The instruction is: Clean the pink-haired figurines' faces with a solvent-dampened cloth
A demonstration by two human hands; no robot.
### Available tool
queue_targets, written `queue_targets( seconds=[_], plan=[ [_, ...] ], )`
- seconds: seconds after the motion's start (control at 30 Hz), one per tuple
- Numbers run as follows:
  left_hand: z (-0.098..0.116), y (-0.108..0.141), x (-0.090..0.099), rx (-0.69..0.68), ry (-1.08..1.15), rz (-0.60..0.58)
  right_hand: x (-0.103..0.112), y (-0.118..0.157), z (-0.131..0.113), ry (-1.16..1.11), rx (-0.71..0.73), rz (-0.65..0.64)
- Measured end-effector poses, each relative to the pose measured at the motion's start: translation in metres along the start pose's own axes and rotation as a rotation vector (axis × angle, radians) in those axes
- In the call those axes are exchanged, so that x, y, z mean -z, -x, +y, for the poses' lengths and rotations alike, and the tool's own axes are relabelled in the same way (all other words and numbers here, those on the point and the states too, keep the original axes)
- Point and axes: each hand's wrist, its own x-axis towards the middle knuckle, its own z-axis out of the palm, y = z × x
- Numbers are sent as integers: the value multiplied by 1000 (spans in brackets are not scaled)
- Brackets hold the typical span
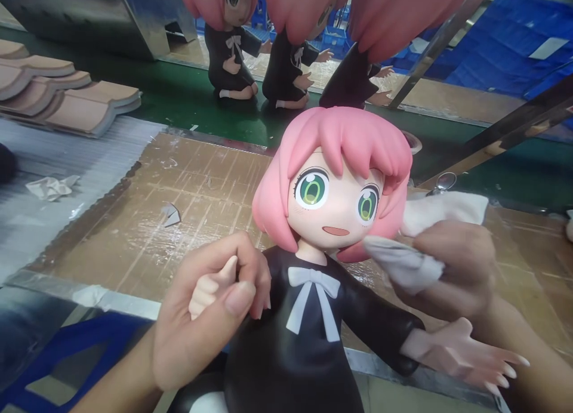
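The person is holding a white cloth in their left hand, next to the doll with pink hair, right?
Not quite: the white cloth is in the right hand. The head view shows it next to the pink-haired doll, while the left hand is curled around the doll's arm.

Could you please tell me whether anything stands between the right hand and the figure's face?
Only the white cloth held in the right hand, its end pointing toward the figure's face; whether they touch is unclear. The figure's outstretched arm sits lower. Nothing else visible intervenes.
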Motion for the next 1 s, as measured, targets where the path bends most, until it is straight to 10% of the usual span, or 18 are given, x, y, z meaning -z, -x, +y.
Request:
queue_targets(
  seconds=[0.17, 0.53, 0.67, 0.87, 1.0],
  plan=[
    [3, 3, -3, 49, -32, 19, -22, -10, -7, -188, -324, -48],
    [-13, 9, 4, 10, -141, 110, -11, -27, -21, -229, -477, -68],
    [-7, 9, 3, 32, -141, 84, -10, -28, -25, -152, -143, -126],
    [4, 4, -1, 61, -173, 50, -10, -28, -21, 111, 837, 307],
    [5, 2, -2, 132, -108, 27, -18, -31, -19, 112, 905, 347]
  ],
)
